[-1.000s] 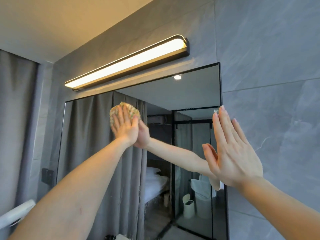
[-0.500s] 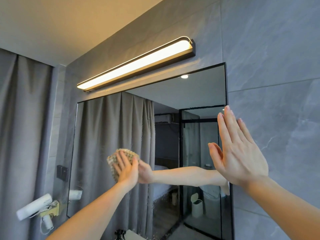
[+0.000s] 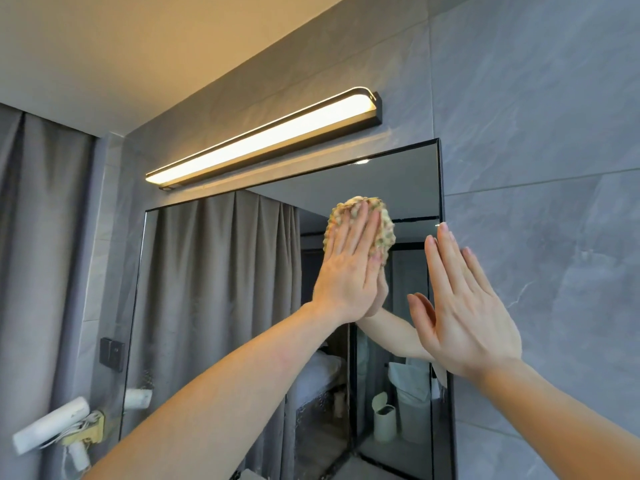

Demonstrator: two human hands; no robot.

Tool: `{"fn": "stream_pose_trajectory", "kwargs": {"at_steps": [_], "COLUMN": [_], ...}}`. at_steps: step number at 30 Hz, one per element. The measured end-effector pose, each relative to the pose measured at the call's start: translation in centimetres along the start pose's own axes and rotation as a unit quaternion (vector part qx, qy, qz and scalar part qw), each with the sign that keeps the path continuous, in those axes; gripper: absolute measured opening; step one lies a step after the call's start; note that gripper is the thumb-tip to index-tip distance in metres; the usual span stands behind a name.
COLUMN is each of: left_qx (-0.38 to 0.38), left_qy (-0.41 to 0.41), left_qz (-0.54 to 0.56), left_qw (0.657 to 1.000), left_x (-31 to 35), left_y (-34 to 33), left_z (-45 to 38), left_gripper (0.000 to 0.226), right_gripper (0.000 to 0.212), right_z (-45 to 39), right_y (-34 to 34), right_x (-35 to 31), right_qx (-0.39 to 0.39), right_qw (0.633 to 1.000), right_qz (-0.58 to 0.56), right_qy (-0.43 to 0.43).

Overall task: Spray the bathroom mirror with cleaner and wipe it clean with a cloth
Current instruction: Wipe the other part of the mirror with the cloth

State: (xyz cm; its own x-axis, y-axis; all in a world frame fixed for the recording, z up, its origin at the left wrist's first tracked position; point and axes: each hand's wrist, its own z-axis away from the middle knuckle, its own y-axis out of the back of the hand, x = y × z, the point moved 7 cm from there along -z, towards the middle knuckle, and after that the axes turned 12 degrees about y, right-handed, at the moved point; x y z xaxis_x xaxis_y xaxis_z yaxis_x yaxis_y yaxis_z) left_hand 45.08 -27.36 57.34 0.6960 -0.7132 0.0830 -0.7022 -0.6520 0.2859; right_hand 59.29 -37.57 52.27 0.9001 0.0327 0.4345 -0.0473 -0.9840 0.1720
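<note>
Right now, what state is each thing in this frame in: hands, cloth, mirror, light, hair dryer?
left hand: fingers straight, pressing the cloth flat on the mirror
right hand: open, flat at the mirror's right edge
cloth: bunched under the fingers, against the glass
mirror: smears low down
wall light: on
hair dryer: in its wall holder

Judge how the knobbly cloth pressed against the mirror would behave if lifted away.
The cloth looks bunched and nubbly under the flat left hand, so probably soft and floppy. It seems light for its size. Its rough texture likely grips the mirror rather than sliding freely.
</note>
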Motion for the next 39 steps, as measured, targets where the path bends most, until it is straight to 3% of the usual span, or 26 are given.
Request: {"fn": "stream_pose_trajectory", "kwargs": {"at_steps": [2, 5, 9, 12, 14, 18, 21, 26, 28, 30, 34, 39], "left_qx": [0.038, 0.097, 0.009, -0.053, -0.075, -0.096, -0.050, -0.010, -0.015, 0.035, 0.049, 0.037], "left_qy": [0.072, 0.242, 0.379, 0.509, 0.553, 0.571, 0.496, 0.255, 0.194, 0.195, 0.156, 0.257], "left_qz": [0.042, 0.119, 0.018, -0.026, -0.021, 0.035, 0.067, 0.030, 0.037, 0.070, 0.016, 0.037], "left_qw": [0.996, 0.958, 0.925, 0.859, 0.830, 0.815, 0.864, 0.966, 0.980, 0.978, 0.986, 0.965], "left_x": [-2.3, -9.3, -21.7, -29.9, -31.6, -29.4, -25.8, -13.0, -8.7, -6.7, -9.9, -17.8], "left_y": [0.2, 1.3, 2.6, 0.9, -0.6, -2.1, -1.5, -0.9, -1.8, -2.0, -2.4, -0.6], "left_z": [-0.7, -0.4, 5.5, 14.6, 20.9, 23.3, 17.8, 6.6, 4.3, 3.5, 4.3, 6.4], "left_gripper": [0.060, 0.060, 0.062, 0.060, 0.061, 0.062, 0.064, 0.070, 0.069, 0.066, 0.064, 0.068], "right_gripper": [0.081, 0.080, 0.079, 0.080, 0.080, 0.079, 0.079, 0.079, 0.079, 0.079, 0.078, 0.078], "right_z": [0.0, 0.0, 0.0, -0.1, -0.1, -0.1, -0.1, -0.1, -0.1, -0.1, 0.0, 0.0], "right_y": [0.0, 0.0, -0.1, 0.0, 0.0, 0.2, 0.2, 0.4, 0.4, 0.5, 0.3, 0.2], "right_x": [-0.1, 0.0, -0.1, -0.2, -0.2, -0.3, -0.2, -0.2, -0.2, -0.1, -0.2, -0.2], "right_qx": [-0.004, -0.007, -0.003, -0.004, 0.001, 0.001, -0.002, 0.004, 0.005, 0.005, 0.010, 0.013], "right_qw": [1.000, 1.000, 1.000, 1.000, 1.000, 1.000, 1.000, 1.000, 1.000, 1.000, 1.000, 1.000], "right_qz": [0.004, 0.008, 0.007, 0.003, 0.001, -0.003, -0.005, -0.012, -0.011, -0.010, -0.013, -0.011], "right_qy": [0.000, -0.002, -0.002, 0.001, -0.001, 0.003, 0.000, -0.004, -0.006, -0.006, -0.005, 0.000]}}
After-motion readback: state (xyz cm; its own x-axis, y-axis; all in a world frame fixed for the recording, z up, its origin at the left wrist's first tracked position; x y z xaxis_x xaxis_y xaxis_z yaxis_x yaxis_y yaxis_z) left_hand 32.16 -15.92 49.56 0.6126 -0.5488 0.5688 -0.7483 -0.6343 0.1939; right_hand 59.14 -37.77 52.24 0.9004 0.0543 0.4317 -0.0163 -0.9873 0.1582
